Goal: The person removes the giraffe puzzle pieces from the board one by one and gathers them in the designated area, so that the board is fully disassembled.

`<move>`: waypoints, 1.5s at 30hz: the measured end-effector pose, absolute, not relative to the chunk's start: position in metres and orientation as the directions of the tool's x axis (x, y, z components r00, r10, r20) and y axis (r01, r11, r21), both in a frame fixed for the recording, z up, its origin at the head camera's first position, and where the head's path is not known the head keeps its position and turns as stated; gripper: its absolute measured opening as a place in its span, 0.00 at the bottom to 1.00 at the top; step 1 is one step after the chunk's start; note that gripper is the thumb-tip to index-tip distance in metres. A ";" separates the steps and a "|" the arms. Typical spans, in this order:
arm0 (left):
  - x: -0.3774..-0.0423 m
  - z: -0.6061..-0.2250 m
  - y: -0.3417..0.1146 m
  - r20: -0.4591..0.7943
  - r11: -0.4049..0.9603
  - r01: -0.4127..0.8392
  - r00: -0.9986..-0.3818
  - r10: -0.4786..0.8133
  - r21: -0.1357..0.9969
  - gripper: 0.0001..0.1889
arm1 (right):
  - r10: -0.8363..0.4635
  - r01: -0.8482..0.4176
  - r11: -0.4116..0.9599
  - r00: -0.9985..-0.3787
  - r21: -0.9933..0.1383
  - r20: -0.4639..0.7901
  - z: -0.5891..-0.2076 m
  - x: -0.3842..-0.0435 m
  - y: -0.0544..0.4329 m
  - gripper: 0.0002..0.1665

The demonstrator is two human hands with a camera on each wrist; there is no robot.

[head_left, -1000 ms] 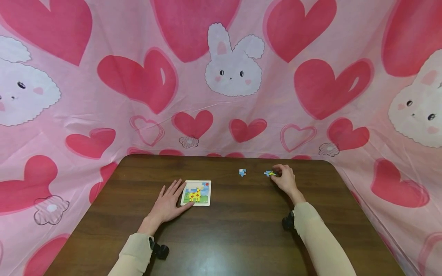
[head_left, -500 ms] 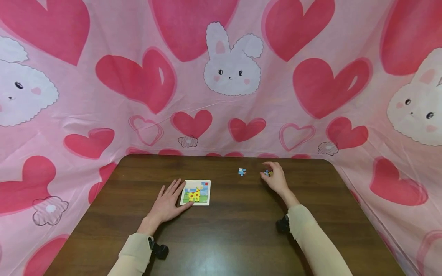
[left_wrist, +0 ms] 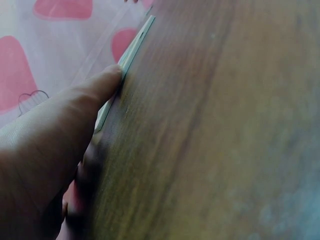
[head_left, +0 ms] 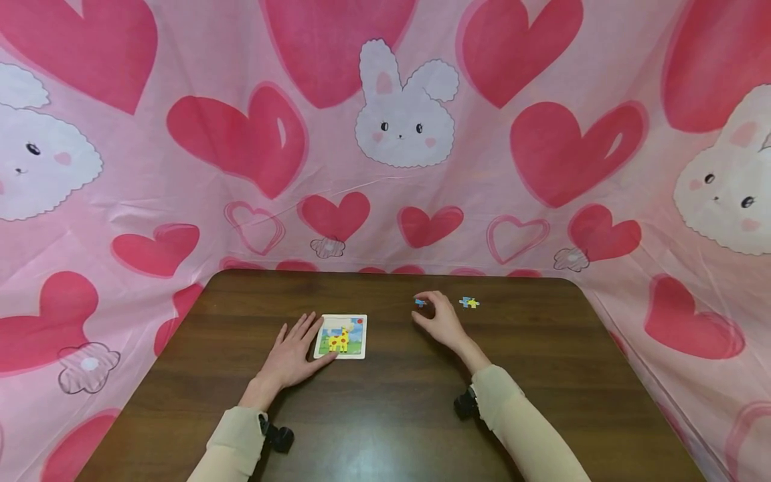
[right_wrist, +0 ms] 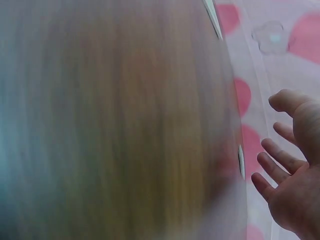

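A square giraffe puzzle board (head_left: 355, 338) with a pale frame lies left of the table's middle. My left hand (head_left: 289, 359) rests at its left side, fingers spread straight, thumb on the board's lower edge. In the left wrist view that thumb (left_wrist: 107, 82) touches the frame. My right hand (head_left: 442, 323) hovers over a small blue puzzle piece (head_left: 419, 302), thumb and fingers parted around it and partly hiding it. The right wrist view shows the fingers loosely spread, holding nothing. A blue-and-yellow puzzle piece (head_left: 469, 302) lies to the right of that hand.
The brown wooden table (head_left: 385, 415) has a far edge close to a pink cloth (head_left: 337, 167) printed with hearts and rabbits. Black wrist cameras are strapped to both wrists, one by the left sleeve (head_left: 231, 438).
My right hand has moved left, from the blue-and-yellow piece to the blue piece. The blue-and-yellow piece is uncovered again. The left hand and board have stayed put.
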State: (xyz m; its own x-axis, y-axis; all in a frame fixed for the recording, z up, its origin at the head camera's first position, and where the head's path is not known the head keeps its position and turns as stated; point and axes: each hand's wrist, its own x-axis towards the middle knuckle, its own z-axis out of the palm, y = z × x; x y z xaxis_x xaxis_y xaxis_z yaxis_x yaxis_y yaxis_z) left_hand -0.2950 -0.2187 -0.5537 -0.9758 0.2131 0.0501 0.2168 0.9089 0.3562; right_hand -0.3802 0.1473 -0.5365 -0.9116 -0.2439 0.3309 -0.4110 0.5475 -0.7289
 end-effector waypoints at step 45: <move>-0.297 -0.558 -0.218 0.067 0.909 0.221 -0.975 0.211 0.352 0.52 | -0.426 -0.511 0.596 -0.855 -0.620 0.296 -0.562 -0.360 0.026 0.09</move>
State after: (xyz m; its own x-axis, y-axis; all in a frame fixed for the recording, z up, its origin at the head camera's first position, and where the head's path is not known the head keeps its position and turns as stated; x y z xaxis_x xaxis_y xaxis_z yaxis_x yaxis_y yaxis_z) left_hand -0.2970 -0.2177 -0.5577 -0.9752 0.2110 0.0671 0.2210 0.9094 0.3525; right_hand -0.3598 0.0257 -0.5617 -0.8551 -0.4256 0.2960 -0.5110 0.5958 -0.6196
